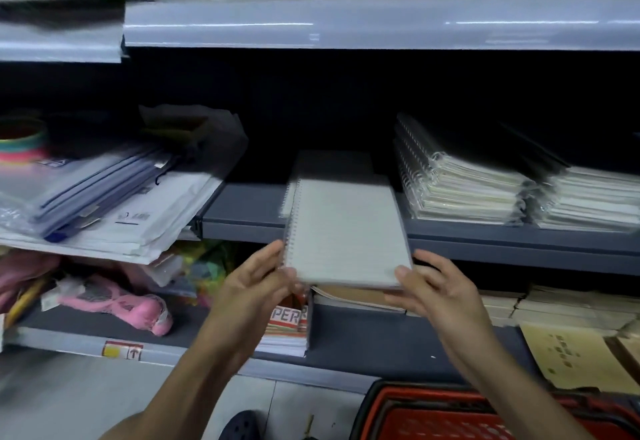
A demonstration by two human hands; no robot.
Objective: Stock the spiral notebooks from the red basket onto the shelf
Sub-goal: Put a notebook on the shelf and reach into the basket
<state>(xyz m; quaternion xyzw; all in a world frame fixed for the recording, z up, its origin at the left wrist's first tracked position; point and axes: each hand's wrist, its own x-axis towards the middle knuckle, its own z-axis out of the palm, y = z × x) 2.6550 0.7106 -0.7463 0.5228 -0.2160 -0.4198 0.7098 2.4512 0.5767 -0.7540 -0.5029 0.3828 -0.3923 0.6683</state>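
Both hands, left (258, 278) and right (438, 287), grip a notebook (346, 231) at its near corners (spiral left). "PER" readable on a pack (285, 318) below. Basket (415, 412) contents unclear.

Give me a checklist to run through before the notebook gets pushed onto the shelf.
1. Both hands on the spiral notebook: left hand at the spiral corner, right hand at the other near corner: ok.
2. Landing spot on the grey shelf: a notebook already lies there to stack on: ok.
3. Spiral side faces left, matching the wrapped stacks: ok.
4. Side clearance from those stacks: gap visible: ok.
5. Notebook fully on the shelf: near end overhangs: not ok.
6. Notebooks left in the red basket: cannot tell.
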